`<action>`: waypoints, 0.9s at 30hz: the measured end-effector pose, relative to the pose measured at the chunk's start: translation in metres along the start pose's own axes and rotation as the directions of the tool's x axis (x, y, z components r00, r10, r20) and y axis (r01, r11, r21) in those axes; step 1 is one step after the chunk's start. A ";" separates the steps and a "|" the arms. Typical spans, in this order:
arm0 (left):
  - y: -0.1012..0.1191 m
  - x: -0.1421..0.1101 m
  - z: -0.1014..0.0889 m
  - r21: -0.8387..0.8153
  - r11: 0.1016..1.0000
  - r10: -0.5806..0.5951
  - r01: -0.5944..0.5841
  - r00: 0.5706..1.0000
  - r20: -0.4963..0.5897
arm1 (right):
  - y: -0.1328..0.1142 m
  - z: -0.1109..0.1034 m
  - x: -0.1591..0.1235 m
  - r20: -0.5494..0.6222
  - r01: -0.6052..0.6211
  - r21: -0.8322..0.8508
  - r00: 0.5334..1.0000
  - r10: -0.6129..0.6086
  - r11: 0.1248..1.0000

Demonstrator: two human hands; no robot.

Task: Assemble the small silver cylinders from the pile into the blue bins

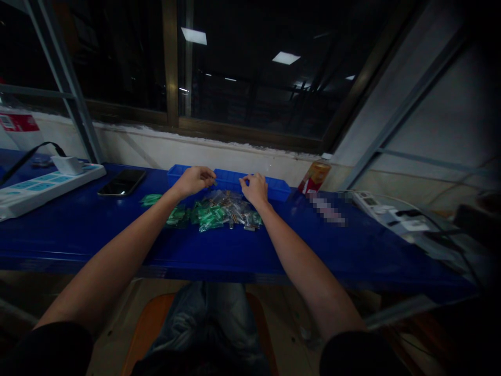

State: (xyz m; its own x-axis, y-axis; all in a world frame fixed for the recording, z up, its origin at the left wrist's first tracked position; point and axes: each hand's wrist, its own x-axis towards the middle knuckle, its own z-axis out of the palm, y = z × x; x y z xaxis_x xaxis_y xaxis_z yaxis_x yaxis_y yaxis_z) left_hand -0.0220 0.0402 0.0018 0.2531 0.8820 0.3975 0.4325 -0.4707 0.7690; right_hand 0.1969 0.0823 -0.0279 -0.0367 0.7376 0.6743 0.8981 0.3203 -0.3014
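My left hand (194, 180) hovers in front of the blue bins (227, 180), thumb and fingers pinched on a small dark piece too small to name. My right hand (255, 189) is at the bins' right part, fingertips drawn together; whatever they hold, if anything, cannot be made out. Below and between both hands lies a heap of small clear plastic packets (238, 209) with metallic parts inside. Left of it, and touching it, is a pile of green packets (210, 215). A few more green packets (151, 199) lie under and beyond my left forearm.
On the blue table (235, 256), a phone (122, 183) and a white power strip (55, 187) lie left. A bottle with a red label (314, 177) stands right, near another power strip (385, 213). A window (254, 78) is behind the table.
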 end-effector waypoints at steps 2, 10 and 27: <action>0.002 -0.001 0.002 -0.121 0.993 -0.012 0.006 0.999 -0.050 | -0.011 -0.006 -0.001 -0.008 0.093 0.062 0.996 -0.092 0.994; 0.006 -0.003 0.002 -0.258 0.965 -0.070 0.052 0.996 -0.063 | -0.068 -0.024 -0.019 -0.001 0.437 0.195 0.895 -0.446 0.878; 0.004 -0.008 0.010 0.332 0.874 0.399 -0.355 0.914 -0.073 | -0.065 -0.013 -0.016 -0.084 0.307 0.386 0.951 -0.298 0.870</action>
State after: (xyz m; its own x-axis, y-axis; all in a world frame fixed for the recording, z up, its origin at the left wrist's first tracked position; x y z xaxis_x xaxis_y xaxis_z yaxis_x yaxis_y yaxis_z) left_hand -0.0134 0.0317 -0.0036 0.3404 0.6202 0.7068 0.5753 -0.7319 0.3652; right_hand 0.1454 0.0419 -0.0102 -0.2657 0.5561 0.7875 0.6008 0.7344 -0.3158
